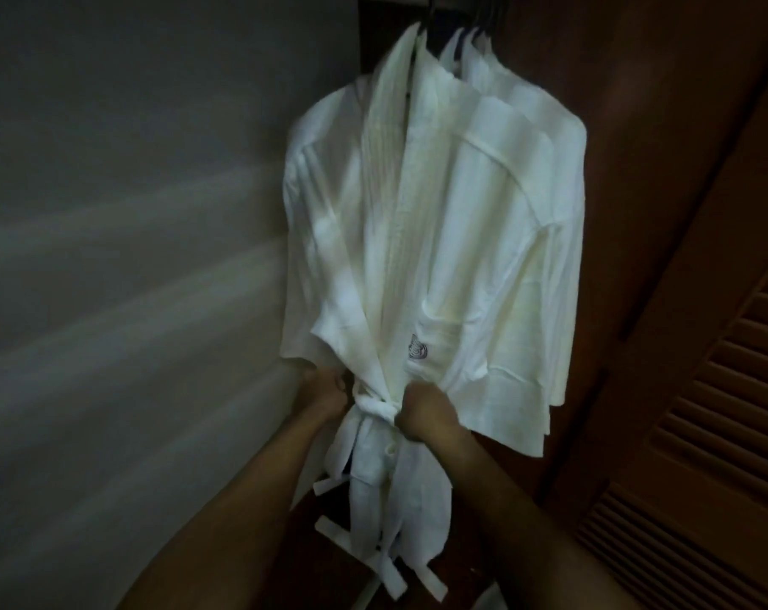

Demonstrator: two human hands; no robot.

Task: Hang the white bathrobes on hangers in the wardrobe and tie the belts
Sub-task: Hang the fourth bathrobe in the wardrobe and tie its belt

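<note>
Two hands (329,389) (421,411) gripping one belt (373,407), several bathrobes (417,235)

Left hand (327,391), right hand (421,411); both clenched

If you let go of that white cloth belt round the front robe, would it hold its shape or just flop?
The white cloth belt would probably flop: its loose ends dangle limp below the waist. It looks light and soft. Cinched between the left hand and right hand, it gathers the white bathrobe, so the cloth likely yields easily.
</note>
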